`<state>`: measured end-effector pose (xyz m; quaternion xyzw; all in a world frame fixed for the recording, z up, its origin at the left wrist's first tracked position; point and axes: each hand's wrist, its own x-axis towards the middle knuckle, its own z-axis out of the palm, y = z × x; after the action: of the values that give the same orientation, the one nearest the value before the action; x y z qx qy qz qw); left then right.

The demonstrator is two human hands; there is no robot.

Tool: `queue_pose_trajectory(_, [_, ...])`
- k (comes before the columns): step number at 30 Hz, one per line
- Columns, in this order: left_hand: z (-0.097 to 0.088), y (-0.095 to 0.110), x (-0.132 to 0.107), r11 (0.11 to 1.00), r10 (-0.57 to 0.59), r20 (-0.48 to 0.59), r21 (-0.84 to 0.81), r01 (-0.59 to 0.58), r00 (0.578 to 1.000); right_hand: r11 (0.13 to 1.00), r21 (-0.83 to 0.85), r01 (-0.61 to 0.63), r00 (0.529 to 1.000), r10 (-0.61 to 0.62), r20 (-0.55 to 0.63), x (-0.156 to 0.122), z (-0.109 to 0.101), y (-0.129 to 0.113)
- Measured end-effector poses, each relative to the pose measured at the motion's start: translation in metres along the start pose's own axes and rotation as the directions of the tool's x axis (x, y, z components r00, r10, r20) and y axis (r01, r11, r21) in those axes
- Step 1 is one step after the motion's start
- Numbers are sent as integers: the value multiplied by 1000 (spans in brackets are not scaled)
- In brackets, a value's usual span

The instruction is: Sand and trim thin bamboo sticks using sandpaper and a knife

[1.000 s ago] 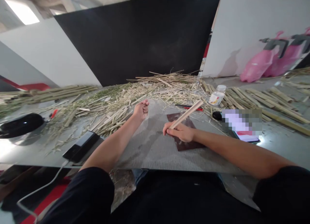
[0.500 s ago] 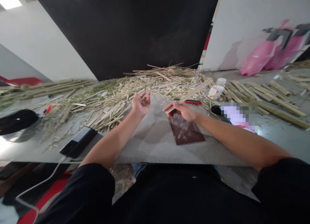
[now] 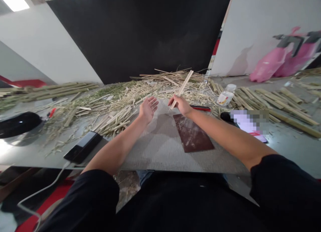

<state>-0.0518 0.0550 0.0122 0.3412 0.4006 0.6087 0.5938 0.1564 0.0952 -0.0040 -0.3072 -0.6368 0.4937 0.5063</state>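
Pale thin bamboo strips [image 3: 185,84] stand tilted up and to the right out of my right hand [image 3: 181,104], whose fingers are closed around their lower end. My left hand [image 3: 148,108] is held palm up with its fingers apart and nothing in it. Below and right of my right hand a dark red-brown sheet of sandpaper [image 3: 194,133], dusted with pale powder, lies flat on the table [image 3: 160,151]. Just behind my right wrist lies a red and black tool [image 3: 202,108], probably a utility knife, partly covered by the wrist.
A pile of bamboo slivers [image 3: 135,94] spreads across the back and left. A white bottle [image 3: 226,95], a lit phone [image 3: 250,126] and split bamboo [image 3: 281,104] sit at right. Pink spray bottles [image 3: 268,63] stand behind. A black box [image 3: 82,147] with a cable is at left.
My right hand has moved away from me and slightly left, off the sandpaper, and the bamboo strips have swung to a more upright angle. My left hand has shifted slightly right, its palm turned more open.
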Motion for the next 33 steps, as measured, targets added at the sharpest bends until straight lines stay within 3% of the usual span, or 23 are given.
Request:
queue_pose_trajectory(2, [5, -6, -5, 981, 85, 115, 165, -104, 990, 1000, 0, -29, 999, 29, -30, -11, -7, 0])
queue_pose_trajectory(4, [12, -15, -17, 874, 182, 280, 393, -286, 943, 997, -60, -41, 995, 36, -90, -26, -17, -6])
queue_pose_trajectory(6, [20, -26, -35, 636, 197, 440, 622, -456, 876, 987, -153, -44, 994, 29, -103, -43, -31, -14])
queue_pose_trajectory(9, [32, -39, -63, 184, 53, 617, 766, -616, 785, 959, -270, -86, 996, 80, -32, -71, -54, -26])
queue_pose_trajectory(11, [40, -44, -77, 26, -7, 640, 768, -639, 769, 938, -310, -158, 986, 166, 0, -86, -65, -34])
queue_pose_trajectory(14, [49, -46, -89, -2, -21, 639, 769, -639, 769, 933, -289, -216, 972, 234, 28, -102, -70, -41])
queue_pose_trajectory(18, [54, -47, -95, 86, 28, 617, 782, -617, 786, 953, -257, -162, 968, 204, 146, -112, -67, -44])
queue_pose_trajectory(20, [54, -50, -95, 64, 15, 605, 794, -605, 796, 933, -341, -119, 965, 189, 182, -114, -67, -44])
queue_pose_trajectory(24, [53, -57, -89, -83, -116, 594, 793, -604, 796, 753, -658, 23, 957, 173, 232, -116, -72, -40])
queue_pose_trajectory(27, [52, -63, -80, -130, -162, 601, 773, -620, 783, 636, -753, 167, 928, 156, 338, -115, -76, -35])
queue_pose_trajectory(30, [52, -65, -72, -132, -195, 586, 779, -614, 786, 662, -733, 157, 923, 166, 348, -110, -81, -29])
queue_pose_trajectory(33, [52, -66, -67, -121, -227, 583, 778, -617, 780, 708, -699, 103, 948, 144, 285, -101, -88, -26])
